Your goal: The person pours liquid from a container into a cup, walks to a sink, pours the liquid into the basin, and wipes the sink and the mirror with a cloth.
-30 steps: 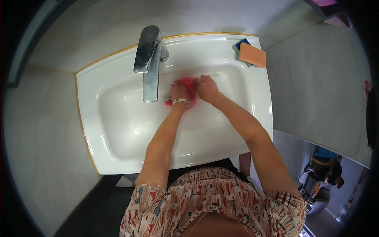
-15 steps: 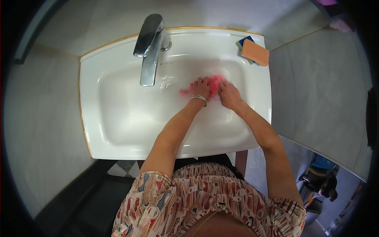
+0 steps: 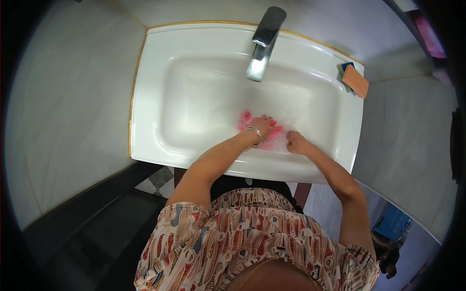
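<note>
A wet, bright pink cloth (image 3: 246, 117) lies bunched in the white sink (image 3: 194, 104). Pinkish-white suds (image 3: 275, 142) spread over its near side. My left hand (image 3: 263, 125) is on top of the cloth, fingers bent around it, and a bracelet (image 3: 254, 131) circles that wrist. Close by on the right, my right hand (image 3: 297, 144) has its fingers curled in at the edge of the suds. The foam hides whatever those fingers hold.
A chrome faucet (image 3: 264, 43) reaches over the basin from the back rim. On the back right corner an orange sponge block (image 3: 356, 81) rests over blue and green pads (image 3: 346, 67). Grey tiled walls (image 3: 82, 97) flank the sink, and something blue (image 3: 392, 221) shows at lower right.
My hands and the pink cloth have come nearer to the sink's front edge. More suds show between the hands. The view has shifted, so the faucet appears farther right.
</note>
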Available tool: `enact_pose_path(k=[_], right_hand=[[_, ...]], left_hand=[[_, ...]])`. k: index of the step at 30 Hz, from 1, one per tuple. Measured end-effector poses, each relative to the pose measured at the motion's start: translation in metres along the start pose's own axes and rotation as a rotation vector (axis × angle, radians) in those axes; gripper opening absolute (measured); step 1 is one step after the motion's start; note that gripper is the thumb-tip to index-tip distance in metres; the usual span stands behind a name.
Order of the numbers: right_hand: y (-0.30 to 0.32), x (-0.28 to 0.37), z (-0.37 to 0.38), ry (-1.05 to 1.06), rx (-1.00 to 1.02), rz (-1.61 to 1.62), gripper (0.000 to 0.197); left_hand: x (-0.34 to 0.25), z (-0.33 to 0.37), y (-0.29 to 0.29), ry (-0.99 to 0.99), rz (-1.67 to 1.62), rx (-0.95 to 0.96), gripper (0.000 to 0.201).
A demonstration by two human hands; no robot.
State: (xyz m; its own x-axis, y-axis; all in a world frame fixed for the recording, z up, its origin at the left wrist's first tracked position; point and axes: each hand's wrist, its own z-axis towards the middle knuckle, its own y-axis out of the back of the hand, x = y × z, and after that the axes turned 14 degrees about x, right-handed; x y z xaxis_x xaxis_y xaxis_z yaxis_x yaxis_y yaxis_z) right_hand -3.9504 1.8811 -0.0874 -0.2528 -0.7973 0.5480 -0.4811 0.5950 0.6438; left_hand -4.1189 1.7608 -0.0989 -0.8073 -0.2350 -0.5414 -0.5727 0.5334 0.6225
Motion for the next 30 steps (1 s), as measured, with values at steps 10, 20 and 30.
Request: enact_pose_path(k=[10,20,30], right_hand=[[-0.006,0.097,0.157,0.234,-0.197,0.056,0.008],[0.028,0.135,0.242,0.003,-0.321,-0.094,0.005],[0.061,0.127,0.272,-0.166,-0.424,0.0,0.01]], left_hand=[[0.11,-0.119,0.029,0.304,0.111,-0.127,0.053],[0.159,-0.115,0.056,0.417,0.218,-0.488,0.036],[0.177,-0.083,0.08,0.493,0.229,-0.549,0.032]])
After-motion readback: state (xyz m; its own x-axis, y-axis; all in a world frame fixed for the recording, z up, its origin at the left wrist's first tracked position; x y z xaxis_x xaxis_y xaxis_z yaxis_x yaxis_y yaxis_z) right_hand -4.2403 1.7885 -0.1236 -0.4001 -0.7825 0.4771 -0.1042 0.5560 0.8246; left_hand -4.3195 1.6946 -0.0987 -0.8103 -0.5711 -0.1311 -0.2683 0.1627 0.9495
